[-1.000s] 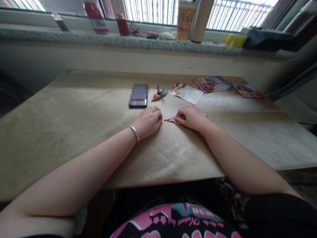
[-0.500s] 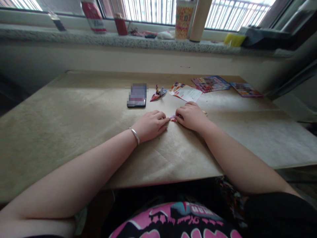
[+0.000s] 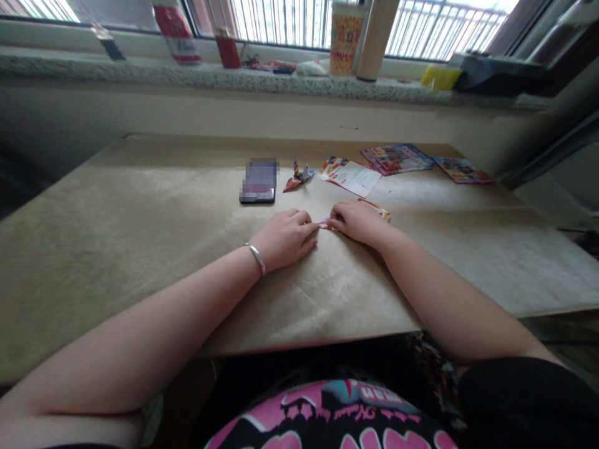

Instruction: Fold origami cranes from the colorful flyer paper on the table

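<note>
A small folded piece of printed paper [image 3: 380,212] lies flat on the brown paper-covered table [image 3: 140,218]. My right hand [image 3: 358,221] rests on top of it with fingers curled and pressing down, hiding most of it. My left hand [image 3: 285,237], with a silver bracelet at the wrist, lies beside it, and its fingertips press the paper's left tip. Both hands meet at the middle of the table.
A dark phone [image 3: 258,181] lies beyond my hands, with a finished paper crane [image 3: 297,177] next to it. Printed leaflets [image 3: 353,176] and magazines [image 3: 397,158] sit at the far right. Cups and bottles stand on the windowsill [image 3: 281,78].
My left hand has slid right from a loose fist until its fingertips touch the folded paper's tip. My right hand has shifted slightly left, uncovering the paper's right end.
</note>
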A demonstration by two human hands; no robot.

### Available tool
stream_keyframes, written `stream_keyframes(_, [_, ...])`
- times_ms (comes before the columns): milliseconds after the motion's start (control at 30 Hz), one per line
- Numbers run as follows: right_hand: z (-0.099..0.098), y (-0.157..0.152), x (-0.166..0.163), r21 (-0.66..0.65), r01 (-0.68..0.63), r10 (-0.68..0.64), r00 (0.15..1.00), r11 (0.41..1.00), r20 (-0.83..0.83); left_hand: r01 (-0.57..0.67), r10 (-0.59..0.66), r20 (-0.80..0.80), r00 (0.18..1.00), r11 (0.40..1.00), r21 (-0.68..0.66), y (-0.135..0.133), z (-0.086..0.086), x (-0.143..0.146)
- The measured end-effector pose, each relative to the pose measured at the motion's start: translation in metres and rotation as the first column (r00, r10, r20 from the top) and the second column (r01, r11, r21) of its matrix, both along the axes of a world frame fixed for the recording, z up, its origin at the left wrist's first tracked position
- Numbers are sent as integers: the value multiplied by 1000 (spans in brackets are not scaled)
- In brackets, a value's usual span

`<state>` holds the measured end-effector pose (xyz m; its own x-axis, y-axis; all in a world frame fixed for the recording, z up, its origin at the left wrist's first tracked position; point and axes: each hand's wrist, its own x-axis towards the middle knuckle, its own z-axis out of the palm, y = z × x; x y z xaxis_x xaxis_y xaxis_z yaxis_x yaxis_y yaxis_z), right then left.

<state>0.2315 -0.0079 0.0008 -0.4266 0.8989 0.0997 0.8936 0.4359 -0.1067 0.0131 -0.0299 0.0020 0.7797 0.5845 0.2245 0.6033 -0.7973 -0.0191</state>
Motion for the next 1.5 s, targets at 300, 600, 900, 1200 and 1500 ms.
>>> stream_keyframes(300, [0,-1,0,-25,4,-5,1000,1000,-17,-35,35,3,999,999,16,-1,1,1])
stream_keyframes(600, [-2,0,2,-17,-3,3,999,1000,-43,-113,115,38,993,992,-53,7,4,-5])
stream_keyframes(900, [-4,-1,2,-3,-9,8,996,1000,-90,-68,66,60,996,997,28,8,4,-7])
stream_keyframes(1200, [-4,-4,5,49,-57,62,992,997,-112,142,-137,132,982,990,-27,16,-10,-8])
stream_keyframes(1500, [-2,0,15,321,-265,309,946,909,-95,165,-164,71,984,986,-9,12,-4,-8])
